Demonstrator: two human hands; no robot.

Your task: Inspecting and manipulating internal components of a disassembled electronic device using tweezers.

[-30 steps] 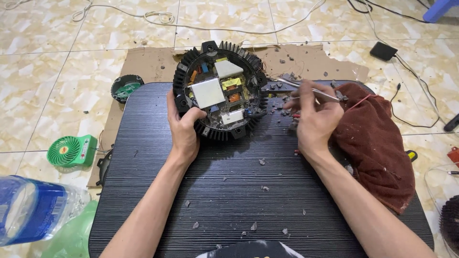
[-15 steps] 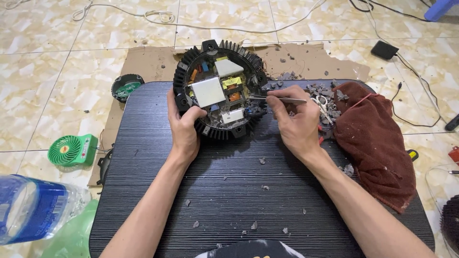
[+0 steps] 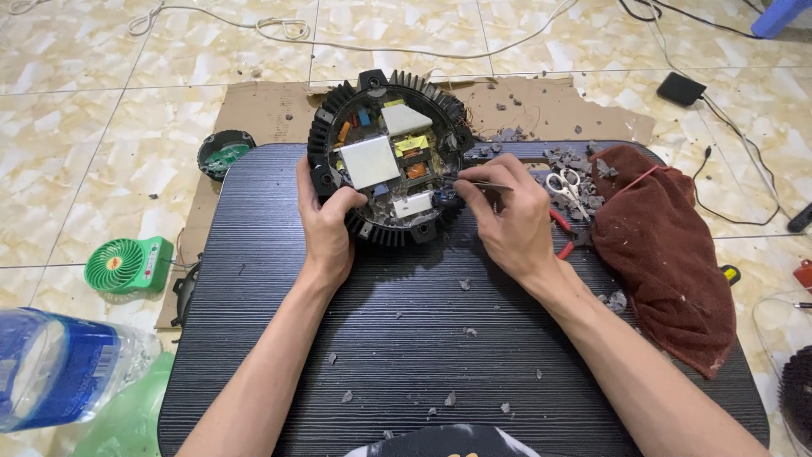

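A round black finned housing [image 3: 326,127] with an exposed circuit board [image 3: 389,156] rests at the far edge of a dark ribbed board [image 3: 406,338]. My left hand [image 3: 326,222] grips the housing's near left rim, thumb on the board's edge. My right hand [image 3: 507,220] pinches thin metal tweezers [image 3: 484,184], their tip at the right side of the circuit board.
Grey debris [image 3: 507,135] lies scattered over the board and the cardboard [image 3: 254,110] behind it. Small scissors [image 3: 568,184], red-handled pliers [image 3: 560,230] and a maroon cloth [image 3: 668,245] lie to the right. A green mini fan [image 3: 127,264] and plastic bottle [image 3: 59,368] sit at left.
My right hand moved left from the debris pile beside the cloth to the housing, bringing the tweezers' tip to the circuit board. The left hand kept its grip.
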